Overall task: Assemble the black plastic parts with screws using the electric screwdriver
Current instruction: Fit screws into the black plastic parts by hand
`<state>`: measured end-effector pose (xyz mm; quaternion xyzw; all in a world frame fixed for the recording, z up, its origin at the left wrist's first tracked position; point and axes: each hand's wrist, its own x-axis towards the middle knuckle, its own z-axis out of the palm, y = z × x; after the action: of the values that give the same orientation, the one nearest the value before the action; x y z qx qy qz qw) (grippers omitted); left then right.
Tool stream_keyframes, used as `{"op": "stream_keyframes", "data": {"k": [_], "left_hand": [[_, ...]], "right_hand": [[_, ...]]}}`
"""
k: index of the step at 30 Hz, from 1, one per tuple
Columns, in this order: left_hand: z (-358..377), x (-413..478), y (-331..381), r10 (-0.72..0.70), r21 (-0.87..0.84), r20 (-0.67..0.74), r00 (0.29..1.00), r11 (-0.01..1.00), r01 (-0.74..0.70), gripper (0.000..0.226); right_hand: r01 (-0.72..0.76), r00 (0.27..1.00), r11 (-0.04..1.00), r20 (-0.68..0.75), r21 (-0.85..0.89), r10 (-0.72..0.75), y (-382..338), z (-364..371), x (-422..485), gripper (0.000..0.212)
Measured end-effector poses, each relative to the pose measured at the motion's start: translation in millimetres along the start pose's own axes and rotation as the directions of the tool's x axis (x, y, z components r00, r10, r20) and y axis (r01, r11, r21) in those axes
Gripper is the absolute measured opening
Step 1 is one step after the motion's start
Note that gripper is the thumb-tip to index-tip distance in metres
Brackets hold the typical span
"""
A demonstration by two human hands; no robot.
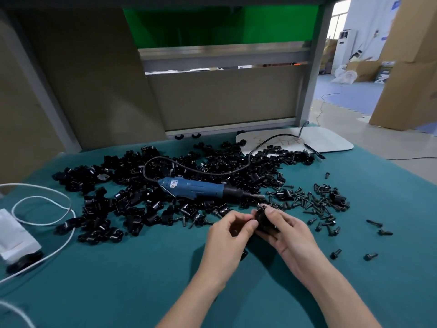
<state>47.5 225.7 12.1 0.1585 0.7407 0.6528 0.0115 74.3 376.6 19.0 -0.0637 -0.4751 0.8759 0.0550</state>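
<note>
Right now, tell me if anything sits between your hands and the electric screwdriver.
Only loose black parts and screws lie low between the electric screwdriver, resting on the pile, and the left hand and right hand gripping one held part. Nothing taller blocks the reach.

Counter cover was plain teal; plastic parts and screws black; electric screwdriver blue, black-tipped; cable white; board white.
</note>
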Motion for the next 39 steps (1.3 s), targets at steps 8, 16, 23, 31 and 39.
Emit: {"op": "stream_keyframes", "data": {"k": [8,16,23,31,39], "left_hand": [[-1.1,0.6,-0.4,0.047,0.101,0.064,0.997,0.993,-0.053,0.013],[-1.4,0.3,-2.0,0.011,0.125,0.039,0.999,0.992,-0.015,0.012],[-1.6,-0.6,-1.4,0.022,0.058,0.067,0.998,0.998,-0.026,0.012],[-3.1,1.7,-2.2,0.016,0.082,0.087,0.996,0.996,-0.023,0.008],[-0.7,0.4,-2.9,-0.006,0.13,0.038,0.999,0.992,0.001,0.012]], "right_hand": [[0.008,1.0,1.0,0.009,-0.027,-0.008,1.9,-2.0,1.5,0.03],[-0.004,1.0,1.0,-0.012,-0.007,0.004,1.6,-2.5,2.8,0.037],[-0.001,1.0,0.999,0.006,-0.04,0.002,1.2,-4.0,2.7,0.037],[-0.008,1.0,1.0,0.01,-0.01,0.008,1.9,-3.4,2.4,0.043],[-0.003,1.0,1.0,0.021,-0.027,0.004,1.9,-4.0,2.0,0.041]]}}
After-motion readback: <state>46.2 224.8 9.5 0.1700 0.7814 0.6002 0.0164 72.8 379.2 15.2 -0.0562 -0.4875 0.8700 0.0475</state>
